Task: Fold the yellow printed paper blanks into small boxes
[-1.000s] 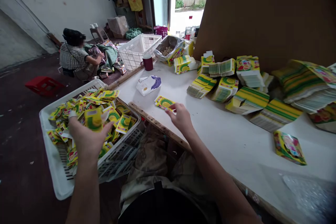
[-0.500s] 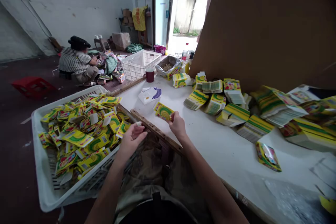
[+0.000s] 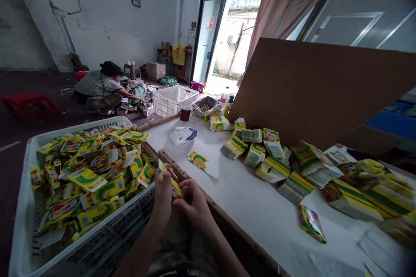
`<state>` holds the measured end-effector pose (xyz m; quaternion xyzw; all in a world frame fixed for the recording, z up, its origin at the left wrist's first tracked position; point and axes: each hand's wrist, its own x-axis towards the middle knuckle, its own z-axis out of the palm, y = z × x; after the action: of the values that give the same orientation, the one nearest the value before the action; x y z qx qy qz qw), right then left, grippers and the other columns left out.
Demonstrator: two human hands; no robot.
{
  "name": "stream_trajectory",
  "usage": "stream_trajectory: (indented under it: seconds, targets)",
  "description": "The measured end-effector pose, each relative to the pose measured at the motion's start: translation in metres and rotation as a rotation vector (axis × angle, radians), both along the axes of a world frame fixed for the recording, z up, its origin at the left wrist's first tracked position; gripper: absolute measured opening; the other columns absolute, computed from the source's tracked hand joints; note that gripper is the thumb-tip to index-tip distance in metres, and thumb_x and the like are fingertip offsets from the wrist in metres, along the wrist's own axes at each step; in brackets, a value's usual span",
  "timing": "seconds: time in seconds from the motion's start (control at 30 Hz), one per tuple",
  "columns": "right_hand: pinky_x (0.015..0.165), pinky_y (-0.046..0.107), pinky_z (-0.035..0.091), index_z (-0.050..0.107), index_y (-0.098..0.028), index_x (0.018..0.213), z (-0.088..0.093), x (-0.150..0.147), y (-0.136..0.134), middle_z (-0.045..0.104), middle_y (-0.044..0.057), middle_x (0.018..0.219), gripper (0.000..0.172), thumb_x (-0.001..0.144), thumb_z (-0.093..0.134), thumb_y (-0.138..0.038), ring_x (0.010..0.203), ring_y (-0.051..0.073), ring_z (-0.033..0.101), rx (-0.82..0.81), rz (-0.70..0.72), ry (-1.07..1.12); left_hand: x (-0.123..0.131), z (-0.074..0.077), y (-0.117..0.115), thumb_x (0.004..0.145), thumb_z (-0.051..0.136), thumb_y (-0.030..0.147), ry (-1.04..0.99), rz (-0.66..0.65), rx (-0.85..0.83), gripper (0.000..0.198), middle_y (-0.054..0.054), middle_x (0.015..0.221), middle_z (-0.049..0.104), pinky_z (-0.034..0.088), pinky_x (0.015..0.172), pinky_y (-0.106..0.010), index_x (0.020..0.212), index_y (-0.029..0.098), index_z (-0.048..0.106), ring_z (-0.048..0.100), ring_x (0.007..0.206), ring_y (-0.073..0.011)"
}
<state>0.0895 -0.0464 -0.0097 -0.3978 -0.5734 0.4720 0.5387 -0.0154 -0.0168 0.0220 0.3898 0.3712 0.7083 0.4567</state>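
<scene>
Between my two hands, over my lap at the table's edge, is a small yellow and green carton point(image 3: 176, 189). My left hand point(image 3: 164, 190) is closed around its left end, and my right hand point(image 3: 194, 201) pinches its right end. Part of the carton is hidden behind my fingers. A similar yellow carton point(image 3: 199, 161) lies on the white table point(image 3: 240, 194), just beyond my hands. To my left, a white plastic crate point(image 3: 24, 207) is heaped with yellow cartons point(image 3: 86, 179).
Stacks of flat yellow cartons point(image 3: 273, 169) stand along a leaning brown board point(image 3: 312, 91). A maroon mug point(image 3: 185, 114) and a white paper packet point(image 3: 183, 135) sit farther back. A person point(image 3: 100, 86) in stripes crouches on the floor beyond, near another white crate point(image 3: 173, 100).
My hands have come together over my lap, now both on a carton. Earlier my left hand was empty and my right held a carton above the table. The view has tilted up.
</scene>
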Motion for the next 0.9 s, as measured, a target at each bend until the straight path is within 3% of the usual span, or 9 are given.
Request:
stream_trajectory:
  seconds: [0.17, 0.27, 0.4, 0.47, 0.57, 0.63, 0.7, 0.77, 0.9]
  targets:
    - [0.056, 0.027, 0.042, 0.054, -0.02, 0.079, -0.005, 0.028, 0.011, 0.057, -0.001, 0.067, 0.027, 0.078, 0.06, -0.046, 0.06, 0.015, 0.051, 0.01, -0.085, -0.047, -0.002, -0.011, -0.006, 0.075, 0.07, 0.049, 0.111, -0.109, -0.063, 0.037, -0.004, 0.087, 0.07, 0.052, 0.068, -0.03, 0.094, 0.017, 0.063, 0.065, 0.075, -0.0199]
    - [0.062, 0.032, 0.045, 0.061, -0.02, 0.079, 0.003, 0.052, 0.009, 0.063, 0.002, 0.071, 0.022, 0.082, 0.058, -0.042, 0.067, 0.019, 0.056, 0.052, -0.143, -0.145, -0.007, -0.004, -0.006, 0.081, 0.065, 0.045, 0.186, -0.082, -0.062, 0.035, -0.008, 0.102, 0.071, 0.053, 0.08, -0.036, 0.103, 0.017, 0.063, 0.067, 0.091, -0.0244]
    - [0.086, 0.045, 0.041, 0.073, -0.028, 0.083, 0.02, 0.08, 0.0, 0.067, 0.006, 0.082, 0.011, 0.081, 0.064, -0.032, 0.085, 0.027, 0.057, 0.173, -0.225, -0.335, -0.014, 0.018, -0.005, 0.07, 0.074, 0.046, 0.69, -0.047, 0.087, 0.074, -0.016, 0.142, 0.047, 0.032, 0.112, -0.045, 0.132, 0.018, 0.044, 0.042, 0.133, -0.0309]
    - [0.102, 0.052, 0.03, 0.074, -0.036, 0.084, 0.023, 0.087, -0.007, 0.07, 0.002, 0.081, 0.011, 0.08, 0.067, -0.029, 0.092, 0.028, 0.059, 0.307, -0.17, -0.521, -0.011, 0.026, -0.004, 0.053, 0.085, 0.043, 0.988, -0.25, 0.094, 0.089, -0.017, 0.136, 0.052, 0.033, 0.11, -0.049, 0.129, 0.016, 0.047, 0.044, 0.129, -0.0366]
    - [0.115, 0.057, 0.007, 0.066, -0.045, 0.108, 0.014, 0.086, -0.015, 0.068, -0.001, 0.113, 0.031, 0.083, 0.066, -0.028, 0.121, 0.03, 0.051, 0.515, -0.23, -0.654, 0.004, 0.024, -0.003, 0.057, 0.082, 0.042, 1.098, -0.616, 0.071, 0.064, -0.009, 0.106, 0.067, 0.051, 0.085, -0.04, 0.109, 0.016, 0.057, 0.063, 0.098, -0.0311]
    - [0.116, 0.059, 0.009, 0.046, -0.04, 0.135, 0.001, 0.081, -0.017, 0.044, 0.004, 0.146, 0.056, 0.083, 0.065, -0.034, 0.139, 0.032, 0.032, 0.469, -0.451, -0.459, 0.015, 0.015, -0.003, 0.066, 0.074, 0.041, 1.075, -0.655, 0.073, 0.046, -0.004, 0.093, 0.068, 0.051, 0.071, -0.032, 0.101, 0.017, 0.056, 0.064, 0.083, -0.0242]
    - [0.112, 0.059, 0.025, 0.023, -0.031, 0.147, -0.011, 0.076, -0.014, 0.029, 0.011, 0.154, 0.073, 0.085, 0.06, -0.043, 0.141, 0.033, 0.029, 0.263, -0.56, -0.12, 0.024, 0.004, -0.005, 0.066, 0.073, 0.038, 1.09, -0.578, 0.082, 0.051, -0.004, 0.093, 0.067, 0.049, 0.071, -0.031, 0.107, 0.018, 0.05, 0.063, 0.082, -0.0233]
    - [0.105, 0.055, 0.04, 0.024, -0.027, 0.146, -0.02, 0.072, -0.011, 0.043, 0.014, 0.145, 0.07, 0.087, 0.053, -0.052, 0.132, 0.032, 0.044, 0.012, -0.416, 0.228, 0.029, -0.006, -0.008, 0.066, 0.071, 0.031, 1.137, -0.516, 0.096, 0.063, -0.007, 0.101, 0.066, 0.049, 0.077, -0.035, 0.119, 0.018, 0.041, 0.063, 0.089, -0.0261]
    - [0.093, 0.049, 0.051, 0.058, -0.022, 0.123, -0.026, 0.068, -0.008, 0.064, 0.013, 0.123, 0.054, 0.081, 0.06, -0.055, 0.114, 0.033, 0.061, -0.286, 0.08, 0.576, 0.033, -0.015, -0.012, 0.062, 0.065, 0.02, 1.249, -0.533, 0.253, 0.074, -0.014, 0.123, 0.055, 0.046, 0.092, -0.041, 0.128, 0.021, 0.029, 0.057, 0.108, -0.0317]
